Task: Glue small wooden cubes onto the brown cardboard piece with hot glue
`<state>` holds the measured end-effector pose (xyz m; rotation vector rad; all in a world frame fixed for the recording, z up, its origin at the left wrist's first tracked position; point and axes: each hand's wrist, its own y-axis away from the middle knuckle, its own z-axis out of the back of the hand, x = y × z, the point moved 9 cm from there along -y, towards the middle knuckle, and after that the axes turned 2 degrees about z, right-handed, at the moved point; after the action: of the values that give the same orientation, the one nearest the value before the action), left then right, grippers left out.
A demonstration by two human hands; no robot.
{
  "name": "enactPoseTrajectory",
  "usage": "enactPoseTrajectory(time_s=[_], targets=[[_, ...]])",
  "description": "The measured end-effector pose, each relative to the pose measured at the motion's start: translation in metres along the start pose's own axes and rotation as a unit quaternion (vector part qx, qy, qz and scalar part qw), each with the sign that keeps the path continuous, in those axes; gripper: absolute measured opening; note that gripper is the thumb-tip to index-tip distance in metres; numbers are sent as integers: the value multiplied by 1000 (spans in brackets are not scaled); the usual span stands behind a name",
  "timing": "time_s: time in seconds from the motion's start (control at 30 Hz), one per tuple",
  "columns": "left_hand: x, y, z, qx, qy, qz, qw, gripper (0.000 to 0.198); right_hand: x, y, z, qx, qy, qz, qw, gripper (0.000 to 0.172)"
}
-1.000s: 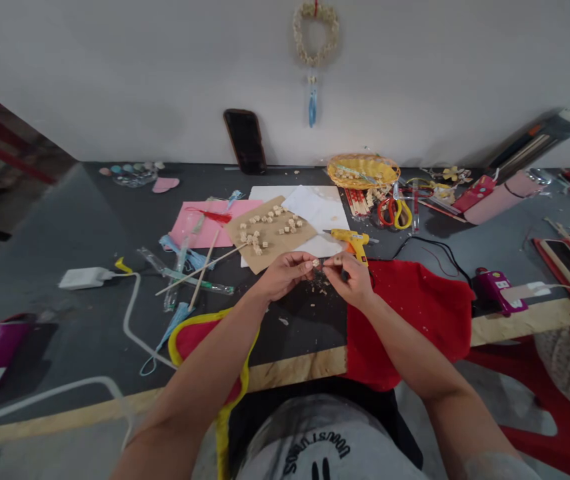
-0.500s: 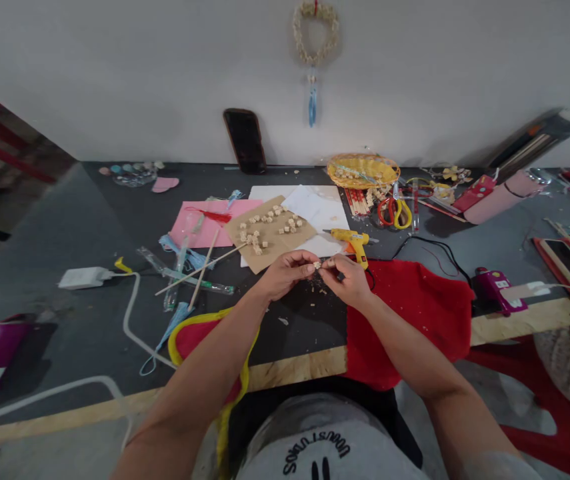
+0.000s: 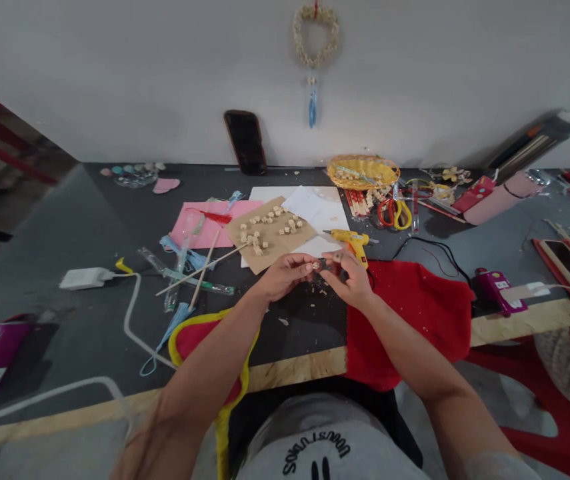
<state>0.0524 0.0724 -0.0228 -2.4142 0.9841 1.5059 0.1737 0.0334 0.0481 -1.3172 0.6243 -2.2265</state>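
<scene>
A small, pale, knobbly piece [image 3: 316,265] is being pinched in the left hand [image 3: 287,275], its exact shape appearing indistinct.

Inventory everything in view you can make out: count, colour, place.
Loop with tassel: one, beige-blue, on wall
Upright phone: one, black, against wall
Basket: one, yellow, by wall
Scissors: count unclear, red and yellow, before basket
Bottle: one, pink, right
Glue gun: one, yellow, centre
Brown sheet: one, brown, centre
White paper: count unclear, white, centre
Small pieces: many, pale, mostly on brown sheet
Pink sheet: one, pink, centre-left
Cloth: one, red, centre-right
Purple boxes: two, purple, left and right
Adapter: one, white, left
Loose tassels: several, mostly blue, left
Sticks: two, pale, left
Left hand: one, bare, holding pale piece
Right hand: one, bare, beside that piece
</scene>
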Motion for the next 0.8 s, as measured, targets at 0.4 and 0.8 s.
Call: enactPoseTrajectory(time_s=[0.4, 0.8], targets=[[4, -1, 2, -8, -29, 11, 999, 31, -1, 2, -6, 5, 25, 30, 999, 10], [2, -1, 6, -29, -64, -1, 998, 31, -1, 2, -10, 23, 30, 35, 999, 12]])
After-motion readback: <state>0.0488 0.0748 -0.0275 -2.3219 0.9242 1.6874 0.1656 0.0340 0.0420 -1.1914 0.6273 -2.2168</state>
